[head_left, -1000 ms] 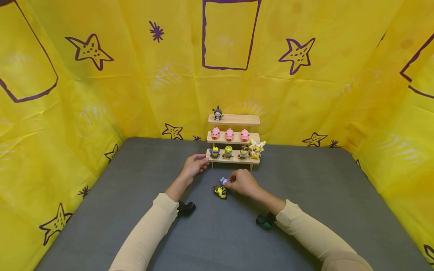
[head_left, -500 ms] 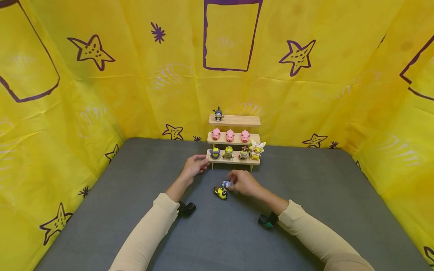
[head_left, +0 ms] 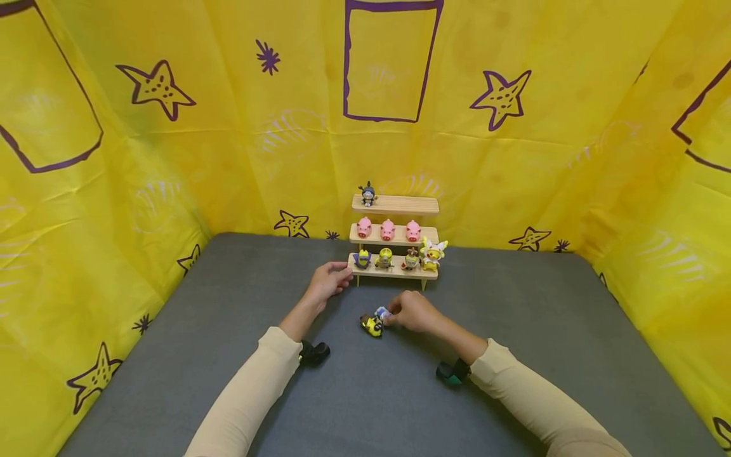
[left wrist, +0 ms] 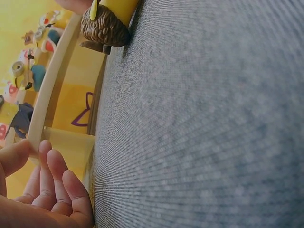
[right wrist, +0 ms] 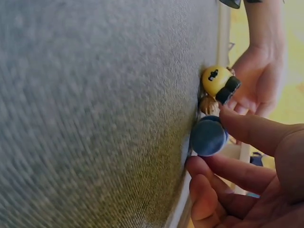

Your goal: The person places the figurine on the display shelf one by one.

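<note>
My left hand (head_left: pixel 328 279) pinches the left end of the lowest board of a wooden tiered display stand (head_left: pixel 394 274), thumb on top and fingertips underneath in the left wrist view. Between the thumb and fingers of my right hand (head_left: pixel 415 311) is a small blue-and-white figurine (head_left: pixel 382 312); its rounded blue end (right wrist: pixel 208 137) faces the right wrist camera. Right beside it a yellow figurine (head_left: pixel 374 325) with a brown textured part (left wrist: pixel 104 31) lies on the dark grey tabletop (head_left: pixel 365 393), its black feet (right wrist: pixel 228 90) turned sideways.
Yellow figurines, among them one in a white eared costume (head_left: pixel 431 255), line the lowest board. Pink pig figurines (head_left: pixel 388 230) occupy the middle board. A dark-capped figurine (head_left: pixel 368 194) stands at the top board's left end. A yellow printed cloth (head_left: pixel 285 127) rises behind the table.
My right hand has shifted slightly right and nearer to me, and the blue-and-white figurine has moved and turned with it beside the yellow one. My left hand keeps its hold on the stand.
</note>
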### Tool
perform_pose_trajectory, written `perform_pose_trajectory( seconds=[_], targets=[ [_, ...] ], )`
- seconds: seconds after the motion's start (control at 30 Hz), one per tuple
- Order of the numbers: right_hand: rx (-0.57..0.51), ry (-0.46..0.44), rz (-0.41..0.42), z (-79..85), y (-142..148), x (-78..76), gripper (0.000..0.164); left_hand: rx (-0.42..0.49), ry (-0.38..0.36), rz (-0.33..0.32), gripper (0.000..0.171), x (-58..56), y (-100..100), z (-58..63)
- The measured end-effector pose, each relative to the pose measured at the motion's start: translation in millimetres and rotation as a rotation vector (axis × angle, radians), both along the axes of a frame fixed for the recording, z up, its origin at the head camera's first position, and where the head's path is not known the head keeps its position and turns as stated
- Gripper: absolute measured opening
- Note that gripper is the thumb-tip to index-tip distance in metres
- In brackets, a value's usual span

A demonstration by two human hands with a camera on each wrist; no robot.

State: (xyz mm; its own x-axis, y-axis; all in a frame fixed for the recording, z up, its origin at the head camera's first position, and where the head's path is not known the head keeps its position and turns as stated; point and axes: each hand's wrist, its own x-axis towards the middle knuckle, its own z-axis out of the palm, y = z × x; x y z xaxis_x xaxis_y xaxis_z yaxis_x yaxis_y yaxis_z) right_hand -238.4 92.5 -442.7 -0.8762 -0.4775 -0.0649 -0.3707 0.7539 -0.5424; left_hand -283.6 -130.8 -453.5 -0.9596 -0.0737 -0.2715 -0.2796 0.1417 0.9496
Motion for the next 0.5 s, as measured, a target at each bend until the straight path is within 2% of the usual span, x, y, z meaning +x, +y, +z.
perform_pose_trajectory(
  seconds=[0.1,0.3,0.5],
  targets=[
    [0.007,0.013,0.004,-1.0,0.0,1.5,0.017,0.0,0.0,-0.001,0.035,0.3,0.2,-0.6],
    [0.02,0.104,0.016,-2.3,2.6,3.4,0.014,-0.004,-0.008,0.002,0.035,1.0,0.8,-0.4],
    [0.01,0.124,0.036,-2.6,8.3,3.0,0.013,-0.011,-0.01,-0.001,0.035,1.7,0.8,0.3]
  ],
)
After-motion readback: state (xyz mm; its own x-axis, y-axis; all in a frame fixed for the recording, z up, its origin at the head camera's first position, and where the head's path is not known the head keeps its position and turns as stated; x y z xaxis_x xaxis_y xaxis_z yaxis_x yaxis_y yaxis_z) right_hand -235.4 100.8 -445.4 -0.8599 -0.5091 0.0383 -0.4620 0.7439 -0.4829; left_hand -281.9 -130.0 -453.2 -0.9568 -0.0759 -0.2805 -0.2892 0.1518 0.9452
